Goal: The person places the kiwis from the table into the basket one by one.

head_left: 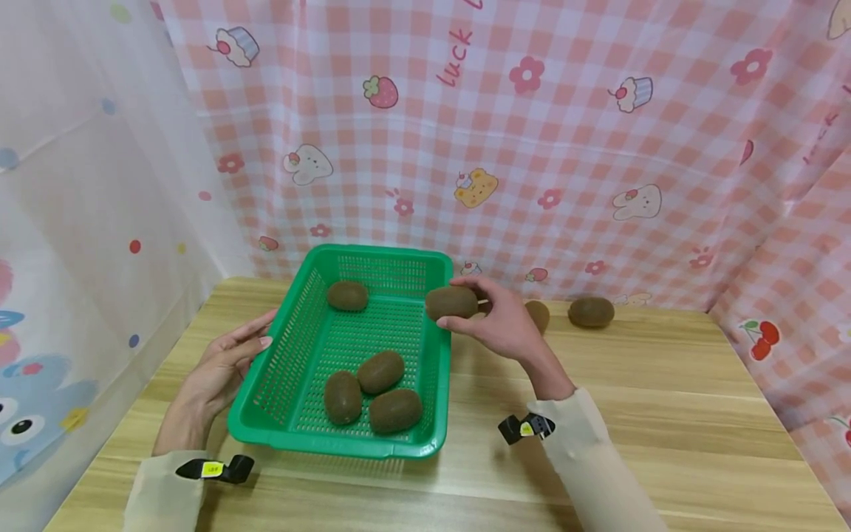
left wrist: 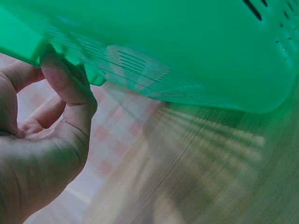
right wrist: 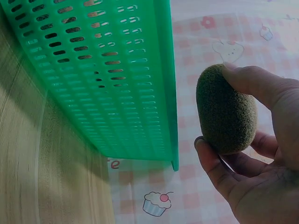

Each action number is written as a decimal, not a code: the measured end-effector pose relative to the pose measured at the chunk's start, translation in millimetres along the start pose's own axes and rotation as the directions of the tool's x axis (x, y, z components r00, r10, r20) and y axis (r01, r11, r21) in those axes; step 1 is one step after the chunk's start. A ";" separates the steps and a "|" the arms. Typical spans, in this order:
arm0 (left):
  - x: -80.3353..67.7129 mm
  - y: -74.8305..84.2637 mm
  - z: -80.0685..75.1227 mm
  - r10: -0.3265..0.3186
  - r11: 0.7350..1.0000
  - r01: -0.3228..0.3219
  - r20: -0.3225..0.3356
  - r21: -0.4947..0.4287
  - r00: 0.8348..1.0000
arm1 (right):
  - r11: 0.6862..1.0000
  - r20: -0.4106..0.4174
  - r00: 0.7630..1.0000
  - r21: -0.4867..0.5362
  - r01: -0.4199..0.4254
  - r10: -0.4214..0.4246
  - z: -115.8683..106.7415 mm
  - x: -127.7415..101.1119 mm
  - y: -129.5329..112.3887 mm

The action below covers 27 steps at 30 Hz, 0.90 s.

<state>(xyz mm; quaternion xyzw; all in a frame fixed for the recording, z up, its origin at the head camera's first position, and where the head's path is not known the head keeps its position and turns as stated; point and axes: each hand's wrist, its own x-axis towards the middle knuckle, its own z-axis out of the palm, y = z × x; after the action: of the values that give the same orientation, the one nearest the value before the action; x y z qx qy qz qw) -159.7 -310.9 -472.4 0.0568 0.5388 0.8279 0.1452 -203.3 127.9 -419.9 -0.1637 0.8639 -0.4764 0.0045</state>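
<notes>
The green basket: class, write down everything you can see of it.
The green basket is a rectangular plastic tray with slotted walls, a perforated floor and a smooth rim. It sits on the wooden table, open side up. Four kiwis lie inside, one near the far wall and three near the front. The left hand touches its left rim. The right hand holds another kiwi at its right rim.

Bright, even light in the head view, edges bowed; left wrist view blurred; right wrist view dim, greenish.
</notes>
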 end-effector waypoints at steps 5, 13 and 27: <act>0.2 -0.4 0.3 -0.005 1.000 0.005 -0.001 -0.004 1.000 | 1.000 0.022 1.000 -0.016 0.021 -0.021 0.7 3.0 -3.2; 0.9 -0.6 -1.1 0.003 1.000 -0.003 0.004 0.002 1.000 | 0.998 0.055 0.998 -0.055 0.028 -0.025 0.9 8.9 -10.8; 0.1 -0.6 -0.6 0.005 1.000 -0.005 0.008 -0.004 1.000 | 0.990 0.144 0.988 -0.121 0.067 -0.050 -0.8 26.9 -25.3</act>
<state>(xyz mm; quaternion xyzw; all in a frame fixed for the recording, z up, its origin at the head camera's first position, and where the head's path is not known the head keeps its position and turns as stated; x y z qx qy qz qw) -159.8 -311.1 -473.2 0.0611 0.5362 0.8292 0.1455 -221.9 108.4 -394.6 -0.2222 0.8844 -0.4085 0.0413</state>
